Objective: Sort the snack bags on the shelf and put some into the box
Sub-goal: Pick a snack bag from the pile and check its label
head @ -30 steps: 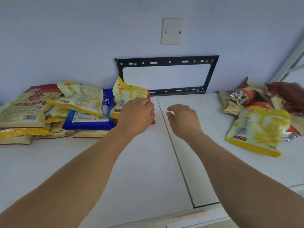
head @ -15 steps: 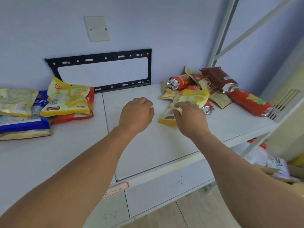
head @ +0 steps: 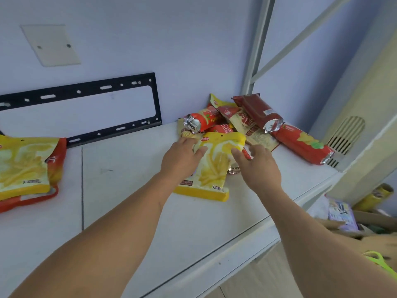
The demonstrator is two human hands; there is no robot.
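Both hands have closed in on the yellow fries bag [head: 211, 166] at the front of the shelf's [head: 133, 190] right-hand pile, left hand [head: 182, 160] pressing flat, right hand [head: 257, 166] open beside it; gripping both edges should lift it cleanly toward the box [head: 373, 218].

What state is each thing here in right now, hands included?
Left hand: open, fingers on the fries bag.
Right hand: open, fingers touching the same bag.
Yellow fries bag: sealed, flat on the shelf.
Red tube packs: sealed, piled by the wall.
Box: open, below the shelf.
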